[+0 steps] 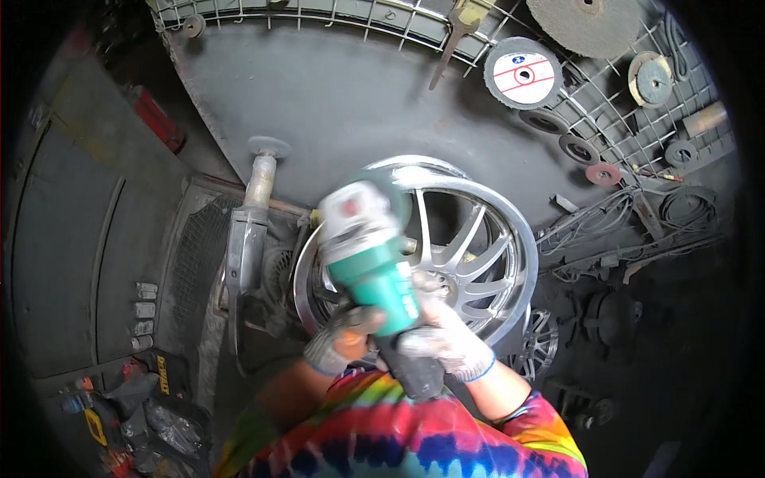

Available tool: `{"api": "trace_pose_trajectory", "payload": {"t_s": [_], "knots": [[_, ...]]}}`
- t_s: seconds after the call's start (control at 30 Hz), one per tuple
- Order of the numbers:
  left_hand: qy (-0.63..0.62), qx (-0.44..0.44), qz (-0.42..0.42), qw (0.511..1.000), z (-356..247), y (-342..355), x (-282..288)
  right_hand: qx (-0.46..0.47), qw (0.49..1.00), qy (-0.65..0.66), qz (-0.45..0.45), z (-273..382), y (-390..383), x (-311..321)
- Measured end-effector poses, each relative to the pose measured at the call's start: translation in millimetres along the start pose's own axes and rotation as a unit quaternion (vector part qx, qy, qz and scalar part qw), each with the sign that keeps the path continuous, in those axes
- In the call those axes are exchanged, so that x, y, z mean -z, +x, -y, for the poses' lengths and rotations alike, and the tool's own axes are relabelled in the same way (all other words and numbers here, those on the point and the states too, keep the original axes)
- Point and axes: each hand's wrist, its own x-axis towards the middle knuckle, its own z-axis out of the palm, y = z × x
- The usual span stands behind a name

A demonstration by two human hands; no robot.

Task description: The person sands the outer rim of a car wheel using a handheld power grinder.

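Note:
In front of my chest I hold a green angle grinder (374, 279) with a silver head and a black rear end, tilted and smeared by motion. My right hand (450, 338), in a pale work glove, wraps round its body from the right. From the left, my left hand (344, 341) is closed against the grinder's side in a dirty glove with an orange patch; some of its fingers are hidden. Beyond the grinder head stands a shiny multi-spoke wheel rim (522, 279), partly covered by the tool. The grinder's disc is blurred, and I cannot tell whether it touches the rim.
A grey machine (247, 247) with a round pad stands left of the rim. Abrasive discs, including a white-faced one (523, 73), hang on a wire grid at the back right. Cables (685, 209) lie at right, near another rim (542, 342). Tools and bags (163, 422) fill the lower left.

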Motion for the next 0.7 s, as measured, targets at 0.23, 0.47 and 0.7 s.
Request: {"api": "trace_pose_trajectory", "payload": {"t_s": [0.23, 0.47, 0.7], "knots": [[-0.016, -0.069, -0.084, 0.994, 4, -37, 17, -0.036, 0.999, -0.006, 0.009, -1, 32, -34], [0.019, 0.129, -0.084, 0.988, -5, 19, -4, -0.015, 0.978, 0.181, -0.107, 21, -10, -14], [0.177, 0.253, -0.013, 0.951, -9, 72, -33, 0.149, 0.895, 0.380, -0.181, -1, -23, -11]]}}
